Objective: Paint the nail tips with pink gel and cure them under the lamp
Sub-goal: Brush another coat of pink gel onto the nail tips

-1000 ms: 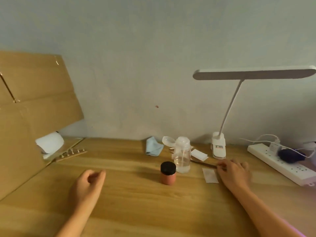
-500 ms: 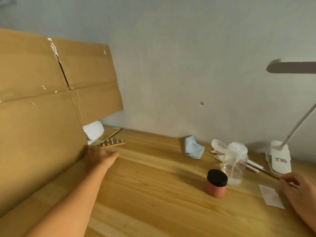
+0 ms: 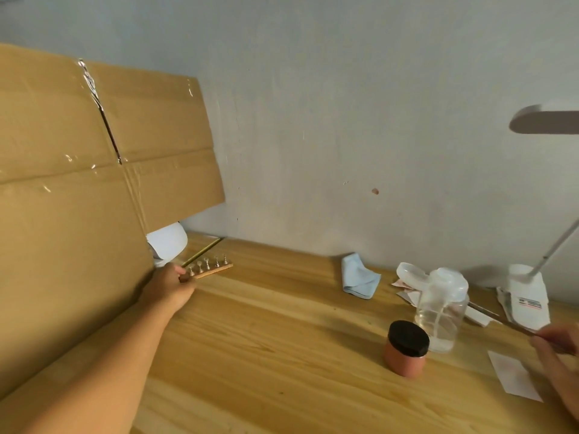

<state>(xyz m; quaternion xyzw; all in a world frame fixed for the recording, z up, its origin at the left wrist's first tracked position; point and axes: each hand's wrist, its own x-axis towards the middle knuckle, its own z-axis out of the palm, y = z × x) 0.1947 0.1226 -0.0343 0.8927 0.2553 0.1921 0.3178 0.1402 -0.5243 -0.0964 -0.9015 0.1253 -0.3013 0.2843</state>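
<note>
A wooden strip (image 3: 213, 271) carrying several small nail tips on stands lies at the back left of the desk (image 3: 282, 355). My left hand (image 3: 170, 288) reaches to it and grips its near end. A pink gel jar with a black lid (image 3: 406, 349) stands at the middle right, closed. My right hand (image 3: 560, 361) sits at the right edge, partly out of frame, pinching a thin dark brush (image 3: 495, 316). The white curing lamp (image 3: 163, 245) peeks out behind the cardboard.
A big cardboard sheet (image 3: 78, 198) leans along the left. A clear pump bottle (image 3: 441, 311) stands behind the jar, a blue cloth (image 3: 358, 277) near the wall, a white clip desk lamp (image 3: 526, 296) at right, white paper (image 3: 513, 377) by my right hand.
My left hand has travelled from the middle of the desk to the back left and taken hold of the nail tip strip. The view swung left. My right hand kept the brush.
</note>
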